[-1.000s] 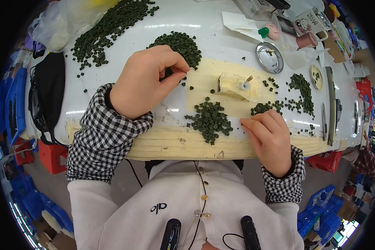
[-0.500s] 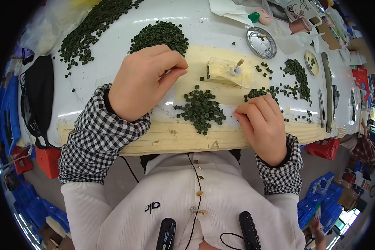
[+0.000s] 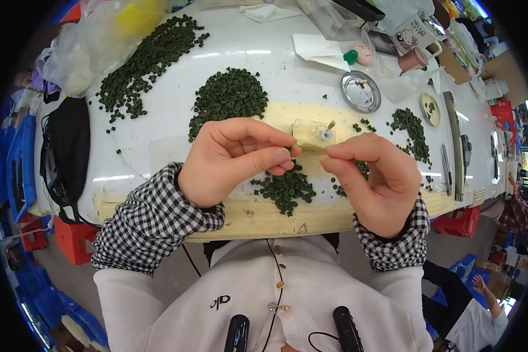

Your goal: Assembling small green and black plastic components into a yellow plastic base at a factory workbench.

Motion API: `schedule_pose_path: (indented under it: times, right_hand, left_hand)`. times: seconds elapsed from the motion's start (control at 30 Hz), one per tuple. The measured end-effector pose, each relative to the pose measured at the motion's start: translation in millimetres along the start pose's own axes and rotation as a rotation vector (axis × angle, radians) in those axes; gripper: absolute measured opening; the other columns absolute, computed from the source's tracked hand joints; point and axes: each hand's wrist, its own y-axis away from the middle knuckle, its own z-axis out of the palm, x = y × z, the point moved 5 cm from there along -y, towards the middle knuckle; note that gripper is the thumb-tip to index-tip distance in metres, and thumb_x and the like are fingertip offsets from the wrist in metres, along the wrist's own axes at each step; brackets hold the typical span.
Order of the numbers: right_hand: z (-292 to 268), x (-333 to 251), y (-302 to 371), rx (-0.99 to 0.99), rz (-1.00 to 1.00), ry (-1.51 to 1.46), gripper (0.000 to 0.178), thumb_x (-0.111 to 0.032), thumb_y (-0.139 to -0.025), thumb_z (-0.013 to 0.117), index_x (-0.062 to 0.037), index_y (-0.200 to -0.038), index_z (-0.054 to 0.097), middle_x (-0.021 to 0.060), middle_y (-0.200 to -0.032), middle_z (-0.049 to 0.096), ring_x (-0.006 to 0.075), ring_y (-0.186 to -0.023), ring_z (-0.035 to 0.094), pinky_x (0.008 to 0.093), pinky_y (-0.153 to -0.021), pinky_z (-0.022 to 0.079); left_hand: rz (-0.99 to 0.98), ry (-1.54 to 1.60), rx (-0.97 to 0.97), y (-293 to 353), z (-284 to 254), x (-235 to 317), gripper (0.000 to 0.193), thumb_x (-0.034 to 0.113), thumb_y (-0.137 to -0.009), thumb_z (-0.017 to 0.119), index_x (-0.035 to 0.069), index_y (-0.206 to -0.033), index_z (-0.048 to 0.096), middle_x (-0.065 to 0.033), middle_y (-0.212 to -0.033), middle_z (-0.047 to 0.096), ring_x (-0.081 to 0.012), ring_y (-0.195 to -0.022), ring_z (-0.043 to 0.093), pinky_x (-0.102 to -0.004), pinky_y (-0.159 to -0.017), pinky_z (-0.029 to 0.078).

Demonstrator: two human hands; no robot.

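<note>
My left hand (image 3: 234, 158) and my right hand (image 3: 375, 179) are raised over the near part of the table, thumbs pinched against fingers. Their fingertips face each other with a small gap; whatever they hold is too small or hidden to make out. Behind them stands a yellow-wrapped block (image 3: 306, 132) bearing a white collar and a brown peg (image 3: 331, 125). Below the fingers lies a pile of small dark green round pieces (image 3: 284, 192), partly covered by my left hand. A larger green pile (image 3: 232, 94) sits behind my left hand.
More green pieces (image 3: 152, 61) spread at the far left, others (image 3: 413, 132) at the right. Near these are a round metal lid (image 3: 361, 94), a small dish (image 3: 430, 111), tweezers (image 3: 446, 167) and a mug (image 3: 416, 35). A black bag (image 3: 67, 152) lies left.
Both hands have moved toward each other; the left went right and down, the right slightly up. A person in white has come into view at the lower right.
</note>
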Motion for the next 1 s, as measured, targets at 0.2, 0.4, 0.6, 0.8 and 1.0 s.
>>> schedule_pose_path:
  times: [0.2, 0.4, 0.6, 0.8, 1.0]
  right_hand:
    - [18, 17, -1, -0.018, 0.252, -0.438, 0.020, 0.007, -0.084, 0.063, 0.0028, -0.103, 0.068, 0.0124, -0.097, 0.069, 0.0149, -0.085, 0.067, 0.0256, -0.078, 0.052]
    - [20, 26, -1, -0.109, 0.225, -0.426, 0.020, 0.006, -0.086, 0.062, 0.0051, -0.106, 0.065, 0.0124, -0.099, 0.068, 0.0161, -0.093, 0.067, 0.0263, -0.084, 0.052]
    - [26, 27, 6, -0.023, 0.400, -0.604, 0.017, 0.004, -0.086, 0.064, 0.0068, -0.103, 0.063, 0.0105, -0.096, 0.068, 0.0141, -0.088, 0.066, 0.0257, -0.082, 0.053]
    - [26, 26, 4, -0.002, 0.243, -0.338, 0.015, 0.004, -0.084, 0.065, 0.0050, -0.099, 0.065, 0.0100, -0.094, 0.068, 0.0142, -0.085, 0.067, 0.0248, -0.078, 0.053]
    - [23, 19, 1, 0.038, 0.071, -0.095, 0.015, 0.006, -0.081, 0.067, 0.0037, -0.096, 0.067, 0.0095, -0.091, 0.068, 0.0144, -0.080, 0.067, 0.0247, -0.072, 0.054]
  left_hand:
    - [0.011, 0.069, 0.028, 1, 0, 1, 0.019, -0.002, -0.090, 0.058, -0.003, -0.109, 0.063, -0.0150, -0.098, 0.069, -0.0178, -0.088, 0.068, -0.0284, -0.079, 0.056]
    - [0.062, 0.034, 0.028, 4, -1, 1, 0.018, -0.005, -0.089, 0.059, -0.003, -0.106, 0.062, -0.0154, -0.098, 0.068, -0.0177, -0.089, 0.068, -0.0288, -0.079, 0.057]
    - [0.207, -0.020, 0.026, 10, 7, 9, 0.017, -0.010, -0.087, 0.059, -0.004, -0.103, 0.061, -0.0164, -0.099, 0.068, -0.0191, -0.090, 0.068, -0.0295, -0.079, 0.057]
    - [0.177, -0.002, 0.055, 13, 6, 6, 0.017, -0.008, -0.086, 0.061, -0.005, -0.103, 0.063, -0.0147, -0.100, 0.068, -0.0177, -0.093, 0.067, -0.0273, -0.083, 0.055]
    - [0.174, -0.044, 0.063, 13, 7, 9, 0.018, -0.010, -0.087, 0.060, -0.006, -0.103, 0.062, -0.0170, -0.102, 0.068, -0.0195, -0.094, 0.067, -0.0287, -0.084, 0.056]
